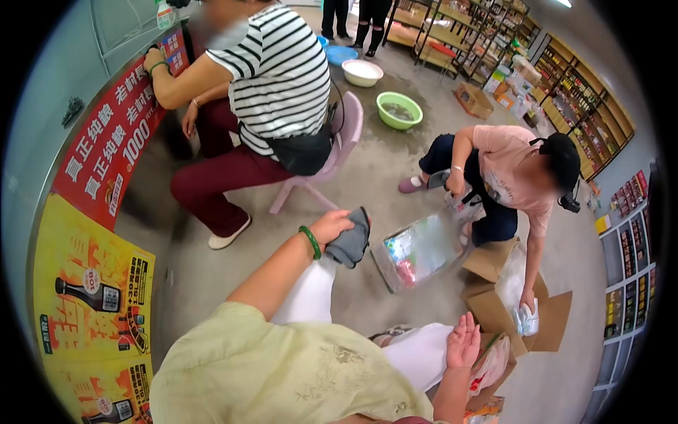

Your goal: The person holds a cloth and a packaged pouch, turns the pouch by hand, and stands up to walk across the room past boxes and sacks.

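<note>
My left hand (pixel 334 227), with a green bangle at its wrist, grips a bunched dark grey cloth (pixel 351 242) above my knee. The cloth hangs to the right of the fingers. My right hand (pixel 462 342) is raised palm up with its fingers extended, holding nothing. Beside it stands a cardboard box (pixel 500 373) with a plastic bag (pixel 492 364) inside. In front of me on the floor is a shallow bin (pixel 387 271) with colourful packets; part of it is blurred.
A crouching person in a pink shirt (pixel 510 157) reaches into an open carton (pixel 553 331), touching a white-and-blue packet (pixel 527 318). Another person in a striped shirt (pixel 279 78) sits on a pink chair (pixel 347 134). Basins (pixel 399 111) and shelves (pixel 587 99) stand farther back.
</note>
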A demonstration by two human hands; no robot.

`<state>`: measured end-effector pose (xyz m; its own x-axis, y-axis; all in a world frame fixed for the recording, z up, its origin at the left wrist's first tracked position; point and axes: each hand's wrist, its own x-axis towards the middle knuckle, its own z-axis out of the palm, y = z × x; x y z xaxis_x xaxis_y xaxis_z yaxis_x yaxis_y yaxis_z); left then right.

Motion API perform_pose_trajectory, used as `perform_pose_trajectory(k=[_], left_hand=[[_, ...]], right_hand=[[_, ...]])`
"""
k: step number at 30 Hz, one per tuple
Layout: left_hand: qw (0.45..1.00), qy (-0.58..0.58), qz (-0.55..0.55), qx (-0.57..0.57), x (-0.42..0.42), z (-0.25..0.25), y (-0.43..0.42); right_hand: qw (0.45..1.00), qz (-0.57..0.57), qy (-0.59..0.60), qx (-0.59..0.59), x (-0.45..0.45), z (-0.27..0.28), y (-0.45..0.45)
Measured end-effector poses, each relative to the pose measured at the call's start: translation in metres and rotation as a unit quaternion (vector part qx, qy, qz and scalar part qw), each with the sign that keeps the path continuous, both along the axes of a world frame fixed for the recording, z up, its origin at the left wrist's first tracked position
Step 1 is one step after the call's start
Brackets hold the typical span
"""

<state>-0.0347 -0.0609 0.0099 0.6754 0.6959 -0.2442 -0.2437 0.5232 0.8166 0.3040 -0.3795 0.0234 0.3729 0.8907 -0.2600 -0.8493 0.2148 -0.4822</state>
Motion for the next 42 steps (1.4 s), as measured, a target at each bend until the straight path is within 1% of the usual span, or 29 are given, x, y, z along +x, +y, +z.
perform_pose_trajectory(k=[1, 2, 3, 6, 8, 10, 12, 14, 17, 18, 20, 22, 23, 24, 25, 26, 27, 28, 30, 31, 32, 34, 35, 37, 38, 40, 42], left_hand=[[1.000, -0.020, 0.004, 0.003, 0.000, 0.000, 0.000], [0.999, -0.039, 0.010, 0.003, -0.001, -0.001, -0.004], [0.999, -0.034, 0.009, -0.019, -0.004, -0.003, -0.010], [1.000, -0.015, 0.002, -0.016, 0.000, 0.009, -0.005], [0.999, -0.030, 0.009, -0.027, -0.002, 0.015, -0.007], [0.999, -0.035, 0.010, -0.027, -0.003, 0.018, -0.007], [0.999, -0.037, 0.013, -0.024, -0.004, 0.021, -0.007], [0.997, -0.066, 0.014, -0.023, -0.006, 0.025, -0.007], [0.998, -0.038, 0.026, -0.031, -0.005, 0.032, -0.009], [0.999, -0.032, 0.017, -0.032, -0.005, 0.028, -0.008], [0.998, -0.033, 0.051, -0.028, -0.004, 0.014, -0.003], [1.000, -0.011, 0.018, -0.019, -0.007, 0.004, 0.006], [0.996, -0.006, 0.063, -0.056, -0.007, -0.031, 0.019], [0.999, -0.019, 0.031, -0.027, -0.010, -0.025, 0.018], [0.999, -0.028, -0.018, -0.019, -0.010, -0.002, 0.009], [0.997, -0.041, -0.062, -0.004, -0.006, 0.017, 0.007], [0.997, -0.048, -0.061, -0.010, -0.003, 0.017, 0.008], [0.997, -0.053, -0.057, -0.009, -0.004, 0.018, 0.003], [0.997, -0.045, -0.062, 0.018, 0.000, 0.028, -0.001], [0.997, -0.039, -0.064, 0.034, 0.004, 0.028, -0.003], [0.999, 0.006, -0.030, 0.028, 0.006, 0.035, -0.010], [0.996, 0.066, -0.015, 0.063, -0.004, 0.015, 0.005], [0.995, 0.072, -0.020, 0.060, -0.009, 0.015, 0.010], [0.997, 0.062, -0.005, 0.036, -0.007, 0.008, 0.013], [0.998, 0.054, -0.017, 0.020, -0.010, 0.007, 0.015], [0.998, 0.051, -0.025, 0.021, -0.007, 0.013, 0.010], [0.997, 0.065, -0.009, 0.032, -0.005, 0.015, 0.008]], right_hand=[[1.000, 0.005, -0.005, 0.007, -0.001, 0.000, -0.003], [1.000, 0.004, 0.001, -0.011, -0.003, 0.002, -0.004], [1.000, -0.005, 0.000, -0.017, -0.005, 0.005, -0.005], [1.000, -0.010, -0.005, -0.004, -0.004, 0.007, -0.002], [1.000, -0.003, -0.003, 0.008, -0.003, 0.004, -0.006], [0.999, 0.022, -0.025, 0.038, 0.002, -0.001, -0.007], [0.999, 0.010, -0.014, 0.032, 0.001, 0.000, -0.005], [1.000, -0.004, -0.001, 0.024, 0.000, 0.000, -0.005], [1.000, -0.006, 0.002, 0.020, 0.000, 0.001, -0.007], [1.000, -0.015, 0.008, 0.019, -0.001, 0.001, -0.006], [0.998, -0.048, 0.002, -0.027, -0.002, 0.001, -0.008], [0.997, -0.060, 0.010, -0.037, -0.006, 0.000, -0.008], [0.999, -0.043, 0.013, -0.029, -0.004, -0.001, -0.012], [0.997, -0.065, 0.013, -0.043, -0.004, -0.006, -0.012], [0.999, -0.033, 0.005, -0.013, -0.007, 0.002, -0.012], [0.999, -0.032, 0.013, -0.004, -0.008, 0.006, -0.009], [0.999, -0.026, 0.019, 0.017, -0.008, 0.005, -0.008], [0.998, -0.053, 0.022, 0.020, -0.013, 0.000, -0.016], [0.999, -0.013, 0.012, 0.042, -0.008, -0.001, -0.008], [0.998, -0.004, 0.027, 0.064, -0.007, -0.002, -0.007], [0.997, -0.014, 0.030, 0.071, -0.004, -0.003, -0.006], [0.996, -0.001, 0.037, 0.087, -0.005, -0.002, -0.006], [0.996, -0.005, 0.043, 0.084, -0.006, -0.002, -0.004], [0.996, 0.019, 0.009, 0.086, -0.007, -0.002, -0.005], [0.997, 0.009, 0.011, 0.073, -0.008, 0.000, -0.008], [0.998, 0.012, -0.007, 0.054, -0.009, 0.005, -0.005], [0.998, 0.014, -0.018, 0.054, -0.008, 0.005, -0.005]])
